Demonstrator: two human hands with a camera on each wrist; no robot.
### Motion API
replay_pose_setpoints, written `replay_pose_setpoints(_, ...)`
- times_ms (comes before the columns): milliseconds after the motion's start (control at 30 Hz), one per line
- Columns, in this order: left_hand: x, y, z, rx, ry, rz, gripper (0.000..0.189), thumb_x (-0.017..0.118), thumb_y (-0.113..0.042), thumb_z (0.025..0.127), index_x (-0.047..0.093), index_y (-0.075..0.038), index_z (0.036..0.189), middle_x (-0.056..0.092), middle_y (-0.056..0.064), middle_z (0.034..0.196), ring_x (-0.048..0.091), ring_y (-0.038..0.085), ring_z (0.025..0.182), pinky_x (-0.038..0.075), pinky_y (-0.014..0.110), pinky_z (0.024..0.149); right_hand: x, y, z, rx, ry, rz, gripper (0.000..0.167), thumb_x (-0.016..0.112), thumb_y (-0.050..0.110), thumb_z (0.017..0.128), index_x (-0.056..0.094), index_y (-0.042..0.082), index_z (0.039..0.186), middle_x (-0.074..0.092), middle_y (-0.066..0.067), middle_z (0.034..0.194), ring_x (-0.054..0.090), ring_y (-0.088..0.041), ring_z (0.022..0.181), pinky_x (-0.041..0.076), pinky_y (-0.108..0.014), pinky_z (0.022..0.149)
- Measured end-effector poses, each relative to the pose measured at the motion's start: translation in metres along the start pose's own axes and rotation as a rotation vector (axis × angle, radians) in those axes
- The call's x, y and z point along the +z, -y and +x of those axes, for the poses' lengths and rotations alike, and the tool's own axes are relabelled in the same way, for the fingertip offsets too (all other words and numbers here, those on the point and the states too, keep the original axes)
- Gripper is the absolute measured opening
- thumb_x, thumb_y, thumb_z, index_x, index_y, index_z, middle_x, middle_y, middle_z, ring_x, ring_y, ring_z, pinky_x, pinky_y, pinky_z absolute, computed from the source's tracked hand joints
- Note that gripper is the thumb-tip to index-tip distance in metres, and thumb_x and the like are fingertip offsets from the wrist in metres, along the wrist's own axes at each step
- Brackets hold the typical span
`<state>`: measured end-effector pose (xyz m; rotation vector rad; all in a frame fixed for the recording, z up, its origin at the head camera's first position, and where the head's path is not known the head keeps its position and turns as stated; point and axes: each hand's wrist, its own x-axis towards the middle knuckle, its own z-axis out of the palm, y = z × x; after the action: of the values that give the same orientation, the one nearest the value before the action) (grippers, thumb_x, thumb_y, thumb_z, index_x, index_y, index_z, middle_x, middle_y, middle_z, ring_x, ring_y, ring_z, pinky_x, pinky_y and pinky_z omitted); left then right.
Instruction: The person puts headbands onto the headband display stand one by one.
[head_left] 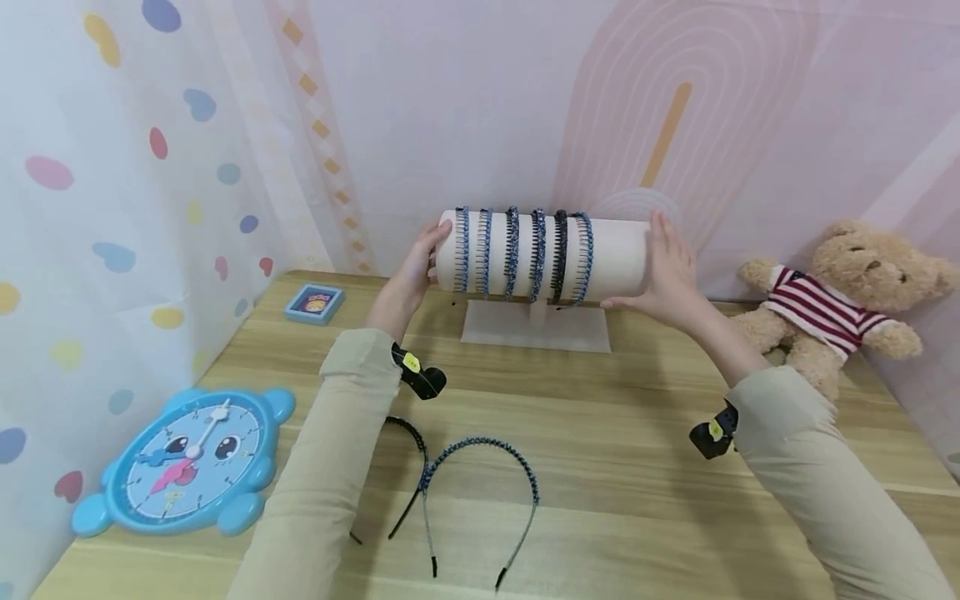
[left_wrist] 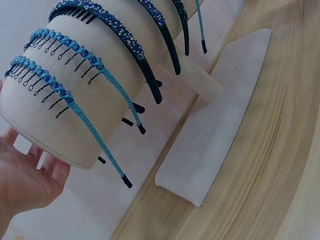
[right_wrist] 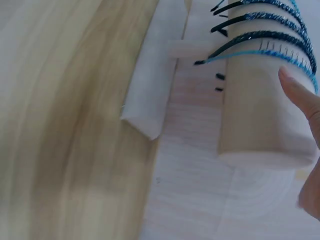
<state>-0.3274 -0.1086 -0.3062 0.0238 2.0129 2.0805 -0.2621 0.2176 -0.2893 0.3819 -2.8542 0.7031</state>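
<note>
A cream cylindrical headband stand [head_left: 618, 258] on a flat base [head_left: 536, 327] carries several blue and black toothed headbands [head_left: 512, 254]. My left hand [head_left: 411, 275] holds the cylinder's left end. Its thumb lies against the curved side and its fingers are at the end, partly hidden behind it in the left wrist view. At the right end is my right hand [head_left: 672, 275], its fingers straight and thumb spread apart. In the right wrist view its thumb [right_wrist: 295, 90] lies along the cylinder near the last blue headband [right_wrist: 285, 56].
A blue headband [head_left: 483, 442] and a black headband [head_left: 412, 433] lie on the wooden table, near my left sleeve. A blue toy clock [head_left: 247, 475] and a small blue framed picture [head_left: 315, 304] are at left. A teddy bear [head_left: 817, 308] sits at right. Patterned curtains stand behind.
</note>
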Motion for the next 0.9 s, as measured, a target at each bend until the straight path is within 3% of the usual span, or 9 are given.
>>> replay_pose_setpoints(67, 0.000, 0.000, 0.000, 0.002, 0.000, 0.001, 0.062, 0.036, -0.046, 0.093, 0.011, -0.025, 0.146, 0.026, 0.006, 0.145, 0.030, 0.020, 0.120, 0.029, 0.032, 0.090, 0.002, -0.008, -0.005, 0.067, 0.032, 0.029, 0.127, 0.081, 0.035, 0.065, -0.012, -0.003, 0.143, -0.006, -0.030, 0.149, -0.001, -0.046, 0.137, 0.003, -0.061, 0.107)
replay_pose_setpoints(133, 0.000, 0.001, 0.001, 0.007, -0.001, 0.004, 0.063, 0.037, -0.048, 0.092, 0.011, -0.025, 0.146, 0.026, 0.006, 0.145, 0.030, 0.019, 0.121, 0.028, 0.032, 0.091, 0.006, -0.015, -0.011, 0.124, 0.130, 0.038, 0.123, 0.079, 0.036, 0.068, -0.009, -0.006, 0.142, -0.001, -0.037, 0.145, 0.003, -0.053, 0.133, 0.008, -0.063, 0.105)
replay_pose_setpoints(267, -0.001, 0.003, 0.002, 0.036, -0.002, 0.015, 0.067, 0.040, -0.054, 0.090, 0.014, -0.026, 0.145, 0.029, 0.005, 0.142, 0.032, 0.017, 0.115, 0.028, 0.031, 0.090, 0.022, -0.023, -0.023, 0.134, 0.512, 0.002, 0.097, 0.068, 0.041, 0.078, 0.016, -0.015, 0.138, 0.022, -0.040, 0.138, 0.023, -0.054, 0.127, 0.025, -0.060, 0.102)
replay_pose_setpoints(333, -0.002, 0.004, 0.001, 0.055, 0.000, 0.006, 0.070, 0.043, -0.058, 0.087, 0.017, -0.027, 0.144, 0.035, 0.003, 0.135, 0.034, 0.014, 0.107, 0.029, 0.028, 0.085, 0.035, -0.021, -0.029, 0.080, 0.696, -0.001, 0.084, 0.063, 0.044, 0.082, 0.030, -0.014, 0.133, 0.034, -0.035, 0.135, 0.035, -0.049, 0.123, 0.032, -0.055, 0.101)
replay_pose_setpoints(400, -0.002, 0.005, 0.000, 0.065, -0.002, 0.008, 0.070, 0.043, -0.059, 0.086, 0.018, -0.027, 0.144, 0.038, 0.001, 0.128, 0.035, 0.012, 0.099, 0.029, 0.025, 0.079, 0.049, -0.013, -0.034, 0.016, 0.814, 0.022, 0.069, 0.059, 0.043, 0.085, 0.043, -0.010, 0.126, 0.046, -0.029, 0.129, 0.046, -0.042, 0.118, 0.038, -0.049, 0.097)
replay_pose_setpoints(567, -0.002, 0.005, 0.002, 0.042, -0.018, 0.018, 0.065, 0.039, -0.054, 0.090, 0.017, -0.027, 0.144, 0.036, 0.001, 0.129, 0.034, 0.012, 0.098, 0.028, 0.024, 0.077, 0.083, 0.023, -0.042, -0.131, 0.885, 0.119, 0.044, 0.057, 0.034, 0.089, 0.054, -0.001, 0.116, 0.059, -0.018, 0.116, 0.056, -0.030, 0.108, 0.044, -0.041, 0.093)
replay_pose_setpoints(700, -0.001, 0.003, 0.001, 0.016, -0.023, 0.001, 0.063, 0.038, -0.050, 0.091, 0.015, -0.026, 0.145, 0.033, 0.000, 0.131, 0.032, 0.012, 0.099, 0.027, 0.024, 0.075, 0.104, 0.056, -0.053, -0.172, 0.890, 0.157, 0.035, 0.057, 0.035, 0.089, 0.057, 0.006, 0.110, 0.062, -0.008, 0.107, 0.058, -0.019, 0.099, 0.046, -0.033, 0.087)
replay_pose_setpoints(900, 0.001, 0.003, 0.001, 0.010, -0.029, -0.013, 0.062, 0.038, -0.048, 0.092, 0.015, -0.026, 0.145, 0.031, 0.002, 0.139, 0.033, 0.013, 0.102, 0.028, 0.025, 0.077, 0.128, 0.081, -0.068, -0.215, 0.900, 0.212, 0.025, 0.062, 0.026, 0.087, 0.055, 0.007, 0.102, 0.057, 0.001, 0.083, 0.050, -0.008, 0.073, 0.042, -0.020, 0.064)
